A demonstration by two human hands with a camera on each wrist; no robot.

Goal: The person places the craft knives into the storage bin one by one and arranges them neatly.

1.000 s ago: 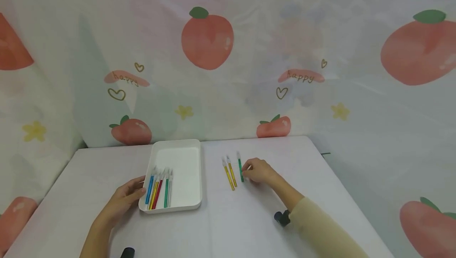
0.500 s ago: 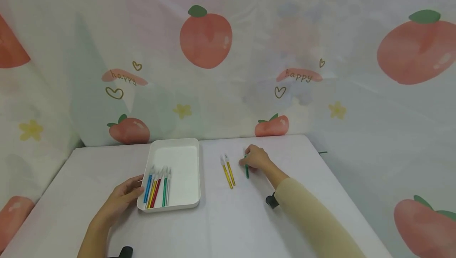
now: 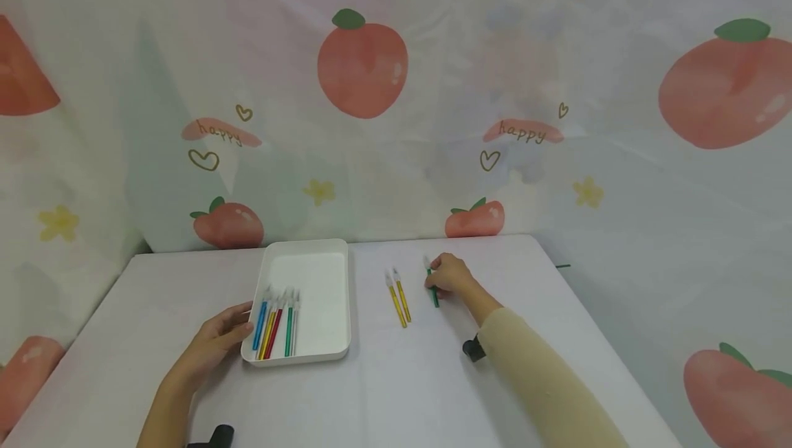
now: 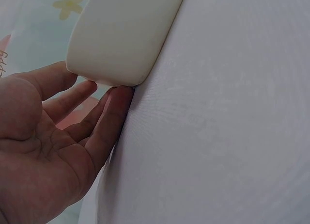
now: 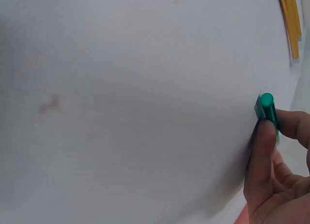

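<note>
My right hand (image 3: pixel 450 275) pinches a green craft knife (image 3: pixel 436 298) between thumb and fingers, right of the tray. The knife has a clear cap at its far end, and its green butt end (image 5: pixel 267 99) faces the camera in the right wrist view. My left hand (image 3: pixel 218 339) holds the left side of a white tray (image 3: pixel 322 297), thumb at the rim and fingertips against the outer wall (image 4: pixel 121 44). Inside the tray several capped craft knives (image 3: pixel 272 328) in blue, yellow, red, green and silver lie side by side. Two yellow craft knives (image 3: pixel 399 300) lie between tray and right hand.
A white cloth (image 3: pixel 408 393) covers the table, which meets a fruit-printed backdrop (image 3: pixel 396 159) at the back and sides. Dark wrist-camera parts show at the right wrist (image 3: pixel 474 349) and near the left forearm (image 3: pixel 221 435).
My right hand has taken hold of the green craft knife and shifted it slightly right, away from the two yellow ones. The left hand has stayed at the tray.
</note>
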